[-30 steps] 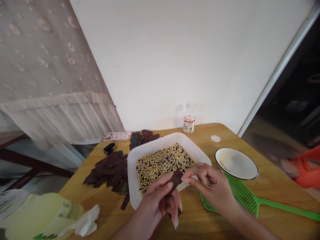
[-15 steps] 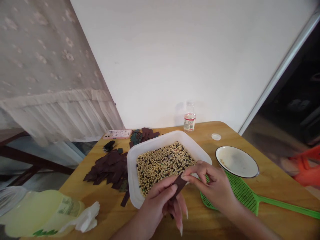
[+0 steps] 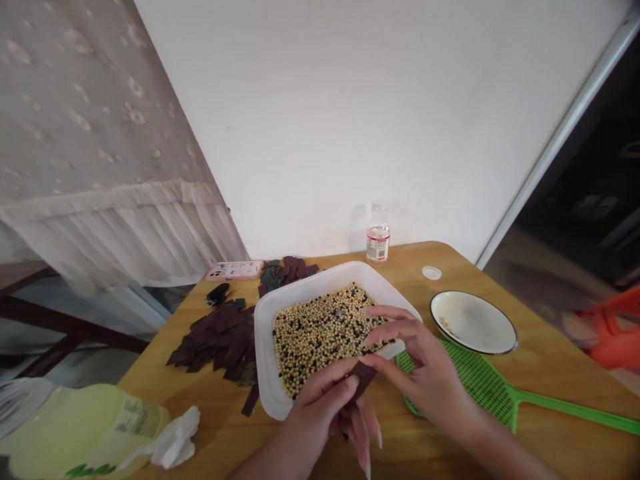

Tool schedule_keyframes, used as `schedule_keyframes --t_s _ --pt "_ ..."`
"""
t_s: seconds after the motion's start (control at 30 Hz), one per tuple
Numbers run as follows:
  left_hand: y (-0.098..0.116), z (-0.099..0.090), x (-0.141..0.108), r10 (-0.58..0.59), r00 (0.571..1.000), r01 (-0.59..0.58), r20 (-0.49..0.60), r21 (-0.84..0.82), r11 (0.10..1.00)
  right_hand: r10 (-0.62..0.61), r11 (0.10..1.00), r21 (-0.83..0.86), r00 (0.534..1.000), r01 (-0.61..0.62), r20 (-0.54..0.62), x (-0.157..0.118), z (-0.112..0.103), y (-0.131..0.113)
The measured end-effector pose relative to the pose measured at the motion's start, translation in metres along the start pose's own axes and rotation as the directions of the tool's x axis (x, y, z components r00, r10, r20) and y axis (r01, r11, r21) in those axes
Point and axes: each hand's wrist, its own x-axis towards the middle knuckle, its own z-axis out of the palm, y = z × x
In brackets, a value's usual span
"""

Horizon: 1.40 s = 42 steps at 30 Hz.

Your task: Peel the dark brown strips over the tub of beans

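**Wooden table (image 3: 405,267): one dark square pinched**

Left hand (image 3: 315,407) gripped one dark square (image 3: 363,379) between thumb and fingers, over one white tray (image 3: 265,360) of mixed beans (image 3: 320,340). Right hand (image 3: 425,363), half open, held nothing, just beside the square. Loose dark pieces (image 3: 215,340) lay left of the tray, uncounted.

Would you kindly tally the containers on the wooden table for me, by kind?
Rectangular white plastic tub of beans: 1
Round white enamel plate with a black rim: 1
Clear plastic bottle with a red-and-white label: 1
Pale yellow plastic bottle: 1
Total: 4
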Motion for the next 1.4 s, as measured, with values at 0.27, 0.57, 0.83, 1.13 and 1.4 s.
schedule_keyframes --t_s 0.27,0.57,0.83,1.13,1.4 --pt "-0.001 0.000 0.001 0.003 1.000 -0.003 -0.018 0.013 1.000 0.005 1.000 0.031 1.000 -0.005 0.020 -0.001 0.000 -0.001" --pt "0.000 0.003 0.000 -0.020 1.000 0.022 -0.022 0.076 0.997 -0.073 0.995 -0.074 0.997 0.075 0.021 -0.001 0.002 -0.002" --pt "-0.001 0.002 -0.001 -0.015 1.000 0.016 -0.013 0.079 0.997 -0.072 0.993 -0.092 0.997 0.071 -0.014 -0.002 0.001 -0.002" --pt "0.002 0.003 -0.001 -0.012 0.999 0.017 -0.046 0.111 0.994 0.001 0.989 -0.148 0.987 -0.025 -0.160 0.011 -0.019 0.015" --pt "-0.003 -0.006 0.002 0.031 0.996 -0.020 -0.086 0.130 0.991 0.375 0.786 -0.410 0.884 -0.463 -0.280 0.029 -0.115 0.052"
